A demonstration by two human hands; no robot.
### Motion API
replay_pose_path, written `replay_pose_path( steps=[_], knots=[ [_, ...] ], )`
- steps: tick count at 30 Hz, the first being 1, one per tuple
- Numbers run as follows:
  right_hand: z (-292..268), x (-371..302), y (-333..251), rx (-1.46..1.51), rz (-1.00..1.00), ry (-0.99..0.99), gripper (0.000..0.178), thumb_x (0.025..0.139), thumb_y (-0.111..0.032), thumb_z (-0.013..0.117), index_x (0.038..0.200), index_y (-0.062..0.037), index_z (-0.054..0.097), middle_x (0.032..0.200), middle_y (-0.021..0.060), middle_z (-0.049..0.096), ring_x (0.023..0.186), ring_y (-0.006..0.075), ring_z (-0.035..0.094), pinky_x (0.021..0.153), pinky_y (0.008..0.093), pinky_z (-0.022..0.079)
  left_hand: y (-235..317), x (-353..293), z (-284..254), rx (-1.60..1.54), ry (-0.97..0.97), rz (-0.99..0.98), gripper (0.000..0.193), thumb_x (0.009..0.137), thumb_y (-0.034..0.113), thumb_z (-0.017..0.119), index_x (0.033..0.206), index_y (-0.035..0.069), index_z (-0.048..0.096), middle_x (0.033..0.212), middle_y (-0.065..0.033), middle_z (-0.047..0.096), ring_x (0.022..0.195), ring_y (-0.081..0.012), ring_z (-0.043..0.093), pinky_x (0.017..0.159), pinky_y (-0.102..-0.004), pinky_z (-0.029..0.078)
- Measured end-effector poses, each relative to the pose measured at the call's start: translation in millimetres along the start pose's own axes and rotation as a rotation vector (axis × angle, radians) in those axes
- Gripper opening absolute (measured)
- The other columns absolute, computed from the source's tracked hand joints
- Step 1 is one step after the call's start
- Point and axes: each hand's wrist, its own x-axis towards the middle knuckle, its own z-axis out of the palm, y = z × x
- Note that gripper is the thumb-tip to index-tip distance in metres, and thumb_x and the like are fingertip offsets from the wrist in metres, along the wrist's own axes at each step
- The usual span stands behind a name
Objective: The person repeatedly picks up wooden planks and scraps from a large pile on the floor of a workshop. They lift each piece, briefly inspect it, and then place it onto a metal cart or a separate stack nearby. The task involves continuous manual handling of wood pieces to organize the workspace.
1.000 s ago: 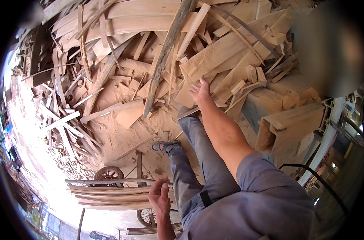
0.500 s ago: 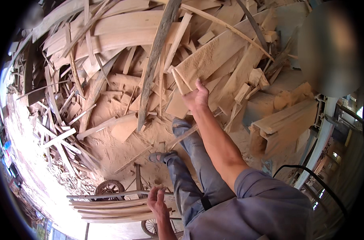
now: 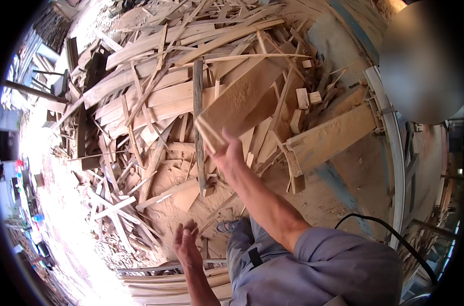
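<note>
My right hand (image 3: pixel 226 150) is closed around the near end of a wide wooden board (image 3: pixel 247 92) with sawdust on its face. The board slants up and to the right over the scrap pile, and two pale layers show at its gripped end, so it may be two boards together. Lower and to the left, my left hand (image 3: pixel 187 245) is raised with its fingers loosely bent and apart, and nothing shows in it. Beneath that hand lies a stack of long wooden strips (image 3: pixel 176 285).
A heap of wood offcuts (image 3: pixel 155 102) spreads ahead, with a dark rough-edged slat (image 3: pixel 198 122) standing out in it. To the right are a thick sawdust-covered timber (image 3: pixel 334 137) and a pale metal rail (image 3: pixel 390 132). A black cable (image 3: pixel 390 237) curves beside me.
The view has swung, so the pile sits differently in it. My right hand keeps hold of the board, now nearer the dark slat. My left hand is higher above the stacked strips.
</note>
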Motion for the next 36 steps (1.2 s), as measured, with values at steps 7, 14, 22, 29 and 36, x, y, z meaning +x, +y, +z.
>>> replay_pose_path(
  steps=[7,14,22,29,36],
  knots=[
    [-117.5,-138.5,68.1,-0.046,0.347,-0.157,0.052,0.091,-0.017,0.064,0.137,-0.0048,0.043,0.126,0.0117,0.061,0.116,0.0315,0.061,0.099,0.0482,0.05,39.2,30.4,40.5,0.098,-0.312,-0.052,0.089,0.096,0.027,0.063,0.153,-0.011,0.006,0.141,-0.0314,0.047,0.131,-0.0357,0.05,0.113,-0.0437,0.034],
    [-104.2,-164.8,64.7,-0.077,0.339,-0.187,0.037,0.088,-0.015,0.06,0.124,-0.0033,0.056,0.119,0.0135,0.063,0.113,0.032,0.062,0.1,0.047,0.048,15.9,39.1,75.9,0.26,-0.198,0.066,0.062,0.082,0.022,0.08,0.128,-0.01,0.051,0.104,-0.0155,0.068,0.088,-0.0196,0.065,0.074,-0.0293,0.052],
    [53.9,-135.3,58.1,0.187,0.272,-0.512,0.036,0.083,-0.014,0.066,0.116,-0.004,0.06,0.113,0.0069,0.065,0.112,0.0237,0.06,0.107,0.0389,0.043,172.9,80.8,169.3,0.65,-0.157,0.288,0.04,0.075,0.033,0.076,0.085,-0.005,0.07,0.072,-0.0099,0.068,0.062,-0.0171,0.063,0.056,-0.0298,0.049],
    [154.0,-173.6,124.2,0.402,0.457,-0.838,0.04,0.084,-0.018,0.071,0.121,-0.0087,0.059,0.116,0.0064,0.064,0.11,0.0204,0.059,0.099,0.0382,0.045,320.4,44.9,172.4,0.753,-0.136,0.381,0.032,0.077,0.018,0.069,0.094,-0.008,0.068,0.077,-0.0113,0.069,0.062,-0.0154,0.062,0.055,-0.0282,0.049],
    [-44.7,-130.5,52.4,-0.08,0.952,-0.361,0.08,0.088,-0.055,0.064,0.147,-0.0097,0.037,0.147,0.0189,0.039,0.134,0.0375,0.036,0.111,0.0498,0.03,218.2,16.5,37.4,0.533,0.187,0.329,0.048,0.07,0.016,0.075,0.108,-0.011,0.066,0.093,-0.0168,0.07,0.08,-0.0207,0.067,0.075,-0.0305,0.053]
  ],
)
